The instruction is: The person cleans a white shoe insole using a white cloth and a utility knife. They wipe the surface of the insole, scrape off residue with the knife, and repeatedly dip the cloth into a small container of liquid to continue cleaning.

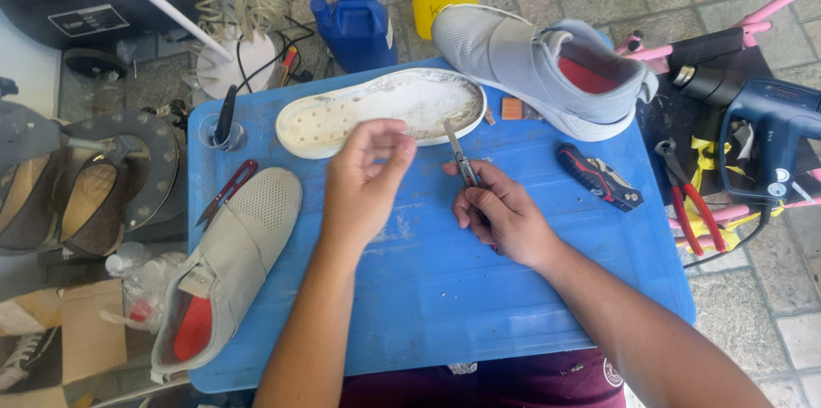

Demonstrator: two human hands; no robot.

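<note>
1. The right hand (pixel 505 215) is closed around a thin metal blade (pixel 460 156), which points up and away from the person, its tip just short of the loose white sole (pixel 380 110)
2. The left hand (pixel 363 177) is raised above the blue board (pixel 479 288), fingers curled loosely inward and holding nothing, close beside the blade without touching it
3. The sole lies flat at the far side of the board, inner face up, with a row of small holes toward its left end and grey smears toward its right
4. A grey shoe (pixel 547 66) with a red lining sits at the far right corner, just behind the sole
5. A second grey shoe (pixel 227 267) rests on the left edge of the board, its heel hanging over
6. Red-handled snips (pixel 227 192) lie beside that shoe, and a folded pocket knife (pixel 599 175) lies to the right of the right hand
7. A blue heat gun (pixel 770 130) and red pliers (pixel 693 203) sit off the board on the right
</note>
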